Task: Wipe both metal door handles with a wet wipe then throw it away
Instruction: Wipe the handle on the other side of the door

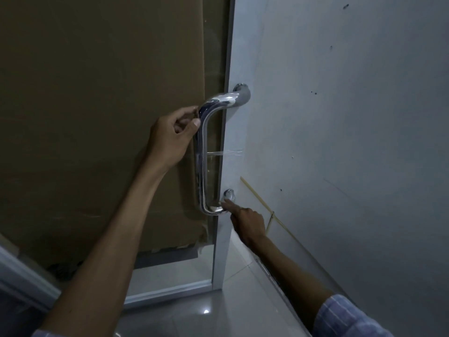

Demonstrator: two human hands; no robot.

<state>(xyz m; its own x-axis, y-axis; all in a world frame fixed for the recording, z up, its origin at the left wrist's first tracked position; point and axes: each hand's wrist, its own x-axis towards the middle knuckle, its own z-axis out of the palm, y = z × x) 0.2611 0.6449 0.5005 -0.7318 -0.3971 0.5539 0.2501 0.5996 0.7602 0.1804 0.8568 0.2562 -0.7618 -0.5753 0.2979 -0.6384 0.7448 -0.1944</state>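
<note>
Handle: upright on the door edge, long axis vertical, straight ahead of me.
Left hand: curled round the handle's upper bend.
Right hand: forefinger out, touching the lower mount (nearer the bottom curve).
Wipe: I cannot see one in either hand.

- The metal door handle is a polished chrome D-shaped bar standing upright on the edge of a glass door, with both ends bent back to round mounts.
- Its upper bend lies against the left hand; its lower bend lies at the fingertip of the right hand.
- A second handle possibly shows behind the top mount.
- No wipe can be made out; it may be hidden in the hands.
</note>
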